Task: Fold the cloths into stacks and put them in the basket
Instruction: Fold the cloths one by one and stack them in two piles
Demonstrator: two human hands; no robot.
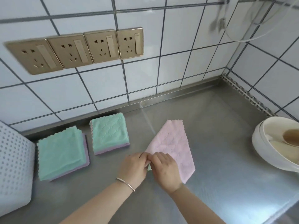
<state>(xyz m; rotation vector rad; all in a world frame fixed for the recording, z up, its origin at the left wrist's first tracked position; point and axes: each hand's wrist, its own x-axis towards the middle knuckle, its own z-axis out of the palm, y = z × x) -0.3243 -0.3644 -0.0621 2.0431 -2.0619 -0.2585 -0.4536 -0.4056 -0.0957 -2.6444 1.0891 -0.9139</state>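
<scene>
Setting: steel kitchen surface (210, 143) under white tiled wall.
Cloth: pink scalloped microfibre cloth (171, 143) lay flat, for folding.
Hands: left hand (132, 168) and right hand (165, 170) pinched its near corner together.
Stacks: two folded green-and-purple piles (61, 154) parked beside white perforated basket (14, 165).

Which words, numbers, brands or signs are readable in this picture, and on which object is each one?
No readable text anywhere.
Sockets: no lettering visible on plates or switches.
Cloths, pink and green: only an embossed pattern, no label.
Basket: only holes, no brand.
Bowl: plain.
Bracelet: too small to tell.
</scene>
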